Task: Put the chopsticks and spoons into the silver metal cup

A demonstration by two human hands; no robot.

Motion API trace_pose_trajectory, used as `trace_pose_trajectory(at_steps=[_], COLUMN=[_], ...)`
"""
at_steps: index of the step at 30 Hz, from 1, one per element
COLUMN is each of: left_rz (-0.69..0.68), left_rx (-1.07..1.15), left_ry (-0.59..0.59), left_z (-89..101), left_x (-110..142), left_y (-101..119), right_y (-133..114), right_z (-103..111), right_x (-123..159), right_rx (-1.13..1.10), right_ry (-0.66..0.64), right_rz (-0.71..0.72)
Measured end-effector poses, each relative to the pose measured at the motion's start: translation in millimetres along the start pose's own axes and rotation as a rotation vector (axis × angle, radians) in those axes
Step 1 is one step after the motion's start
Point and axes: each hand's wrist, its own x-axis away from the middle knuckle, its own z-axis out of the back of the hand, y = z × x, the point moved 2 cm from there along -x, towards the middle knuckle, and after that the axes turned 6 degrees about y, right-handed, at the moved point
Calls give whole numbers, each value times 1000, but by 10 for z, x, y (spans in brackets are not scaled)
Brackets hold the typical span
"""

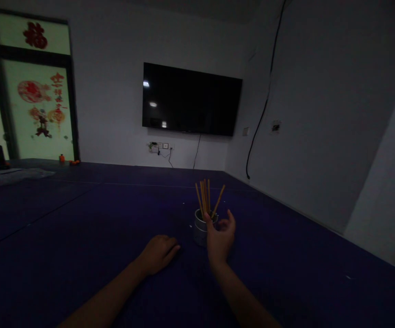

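Several thin wooden sticks (pixel 203 196), like chopsticks, stand in a grey cylindrical cup (pixel 200 233) on the dark blue surface. They lean apart at the top, one tilting off to the right. My right hand (pixel 220 237) is at the cup's right side, thumb and fingers apart, its thumb overlapping the cup's rim in view. Whether the thumb touches the cup or a stick I cannot tell. To the left of the cup, my left hand (pixel 159 253) lies palm down on the surface, fingers loosely extended, holding nothing visible.
The dark blue surface (pixel 81 232) stretches to the walls and carries small white scraps. A black television (pixel 192 99) hangs on the back wall above sockets and cords. A black cable (pixel 264 109) dangles along the right wall. Orange items (pixel 74 162) and plastic sheeting (pixel 12 176) lie far left.
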Motion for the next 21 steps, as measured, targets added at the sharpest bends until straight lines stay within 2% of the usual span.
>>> trace_pose_trajectory(at_steps=[3,5,10,14,17,21], left_rz=[1,0,10,20,14,10], left_rx=[-5,-3,17,28,25,12], left_ry=[-10,-10,-9,-25,-43,-54], left_z=[4,10,21,23,24,22], left_x=[0,1,6,10,12,11], left_y=[3,7,11,5,5,6], right_y=[13,54,239,343,371,388], right_z=[-11,-53,-192,-252,-264,-232], right_x=[9,38,133,156,140,64], right_rx=[64,64,39,40,76,127], right_ry=[29,-11,-203,-275,-275,-178], right_rz=[101,129,75,31,15,48])
